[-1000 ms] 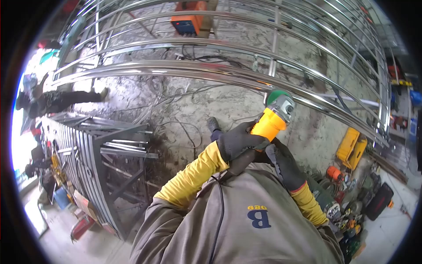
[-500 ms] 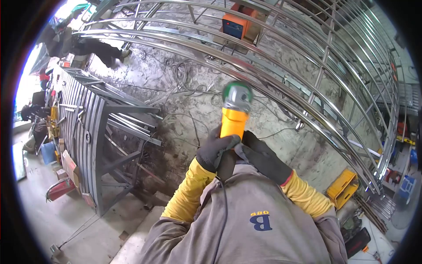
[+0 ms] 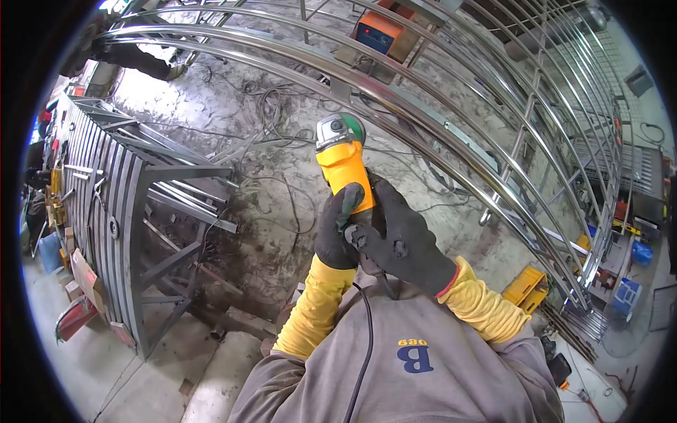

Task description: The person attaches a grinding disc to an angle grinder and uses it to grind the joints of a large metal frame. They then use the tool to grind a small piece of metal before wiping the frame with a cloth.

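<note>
A yellow angle grinder with a silver gear head and a green disc is held upright in front of my chest. My left hand, in a dark work glove, is closed around the lower left side of its body. From the other side my right hand, gloved too, wraps the rear of the body, its thumb near the left one. Both palms and part of the grinder's dark rear end are hidden. A black power cord hangs from it down over my grey shirt.
Polished steel tube framework spans the area ahead and right. A slatted metal workbench stands left, with tubes beneath. Cables lie on the floor. An orange machine, a yellow crate and another person's leg are in view.
The grinder has turned in my hands, so its silver head faces left and the green disc sits on the right. My right hand now wraps further round it. The whole view has shifted slightly.
</note>
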